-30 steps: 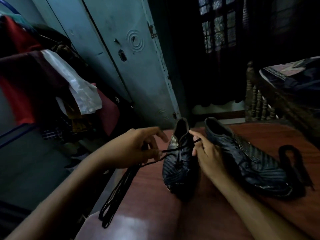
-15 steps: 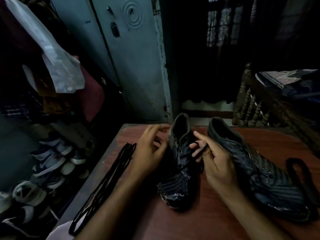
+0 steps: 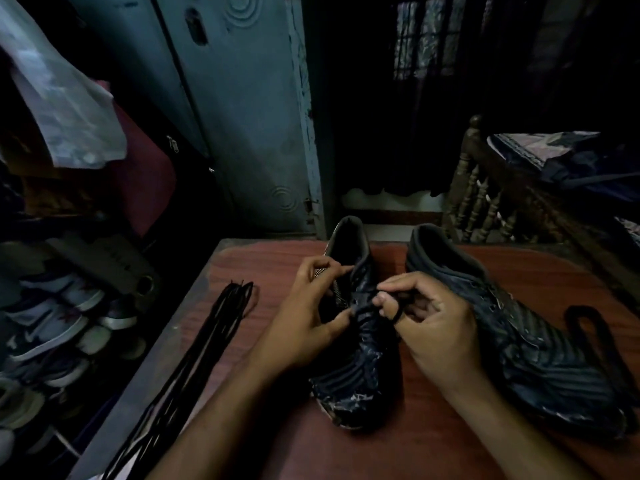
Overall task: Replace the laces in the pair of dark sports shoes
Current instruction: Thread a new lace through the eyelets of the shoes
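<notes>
Dark shoe [image 3: 356, 348] at table [image 3: 433, 445] centre, left hand [image 3: 304, 320] gripping its collar side, right hand [image 3: 429, 323] pinching a lace [image 3: 394, 315] looped over its fingers, second shoe [image 3: 519, 334] at 3 o'clock, loose laces [image 3: 194, 362] at 9.

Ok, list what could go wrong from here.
The loose laces lie along the table edge and could slide off. The lace looped on the right hand may snag as it pulls. It is dim, so an eyelet on the shoe could be missed.
</notes>
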`<state>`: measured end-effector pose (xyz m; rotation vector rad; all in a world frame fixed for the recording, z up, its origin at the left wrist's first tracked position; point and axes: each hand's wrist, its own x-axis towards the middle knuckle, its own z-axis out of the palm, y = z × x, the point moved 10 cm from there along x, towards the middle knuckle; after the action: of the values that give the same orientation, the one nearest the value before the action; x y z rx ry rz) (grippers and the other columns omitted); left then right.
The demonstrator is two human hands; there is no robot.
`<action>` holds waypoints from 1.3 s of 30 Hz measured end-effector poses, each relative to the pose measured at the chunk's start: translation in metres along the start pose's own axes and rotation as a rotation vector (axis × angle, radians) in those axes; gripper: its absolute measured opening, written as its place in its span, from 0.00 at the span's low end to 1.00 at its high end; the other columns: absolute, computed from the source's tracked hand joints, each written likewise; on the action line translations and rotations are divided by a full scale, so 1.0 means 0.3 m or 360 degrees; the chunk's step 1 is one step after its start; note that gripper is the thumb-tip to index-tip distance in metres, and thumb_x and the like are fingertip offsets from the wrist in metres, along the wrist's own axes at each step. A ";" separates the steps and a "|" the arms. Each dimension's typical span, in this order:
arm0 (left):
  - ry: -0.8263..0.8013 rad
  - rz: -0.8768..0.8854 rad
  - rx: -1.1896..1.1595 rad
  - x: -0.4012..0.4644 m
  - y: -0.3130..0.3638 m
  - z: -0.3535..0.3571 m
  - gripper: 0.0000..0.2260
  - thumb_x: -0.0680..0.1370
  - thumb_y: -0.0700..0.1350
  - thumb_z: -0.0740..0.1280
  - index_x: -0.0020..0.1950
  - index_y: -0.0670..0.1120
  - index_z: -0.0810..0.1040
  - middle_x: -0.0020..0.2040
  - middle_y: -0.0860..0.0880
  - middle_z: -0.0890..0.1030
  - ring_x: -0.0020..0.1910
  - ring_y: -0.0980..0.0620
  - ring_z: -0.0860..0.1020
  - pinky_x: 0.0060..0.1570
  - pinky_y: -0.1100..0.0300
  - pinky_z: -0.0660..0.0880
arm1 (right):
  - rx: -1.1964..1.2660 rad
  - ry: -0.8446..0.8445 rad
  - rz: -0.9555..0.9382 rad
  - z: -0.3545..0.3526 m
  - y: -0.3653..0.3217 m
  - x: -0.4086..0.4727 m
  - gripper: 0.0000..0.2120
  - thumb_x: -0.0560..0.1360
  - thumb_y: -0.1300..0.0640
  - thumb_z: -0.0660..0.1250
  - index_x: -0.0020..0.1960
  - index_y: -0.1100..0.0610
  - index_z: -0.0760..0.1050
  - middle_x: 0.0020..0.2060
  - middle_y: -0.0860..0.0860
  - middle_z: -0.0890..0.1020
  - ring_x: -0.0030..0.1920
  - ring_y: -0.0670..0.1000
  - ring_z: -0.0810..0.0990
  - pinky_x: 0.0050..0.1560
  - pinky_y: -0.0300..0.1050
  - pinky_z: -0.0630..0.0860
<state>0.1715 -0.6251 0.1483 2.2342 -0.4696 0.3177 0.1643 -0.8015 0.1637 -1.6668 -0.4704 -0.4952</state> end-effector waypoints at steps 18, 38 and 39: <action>0.0070 -0.0057 -0.0067 0.001 -0.006 -0.008 0.10 0.76 0.45 0.76 0.51 0.58 0.80 0.62 0.61 0.67 0.66 0.63 0.69 0.61 0.74 0.66 | 0.0033 -0.0063 0.0220 0.004 -0.012 0.000 0.11 0.71 0.69 0.76 0.43 0.53 0.80 0.42 0.46 0.85 0.44 0.43 0.85 0.45 0.32 0.78; 0.0114 -0.0082 -0.0240 0.001 0.028 -0.013 0.09 0.78 0.43 0.73 0.45 0.57 0.80 0.63 0.56 0.71 0.54 0.63 0.75 0.55 0.75 0.68 | -0.0230 -0.0119 0.0060 0.021 -0.043 0.001 0.14 0.71 0.68 0.75 0.49 0.51 0.80 0.42 0.45 0.83 0.42 0.45 0.84 0.44 0.40 0.81; 0.0122 -0.0089 -0.0251 0.001 0.026 -0.015 0.09 0.78 0.42 0.73 0.45 0.56 0.81 0.63 0.56 0.72 0.55 0.63 0.75 0.55 0.75 0.68 | -0.0252 -0.0154 0.0055 0.026 -0.040 0.000 0.14 0.71 0.68 0.75 0.49 0.51 0.81 0.42 0.45 0.83 0.42 0.45 0.84 0.44 0.39 0.81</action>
<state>0.1680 -0.6264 0.1564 2.0698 -0.3774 0.3248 0.1579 -0.7922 0.1724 -1.8543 -0.4821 -0.4368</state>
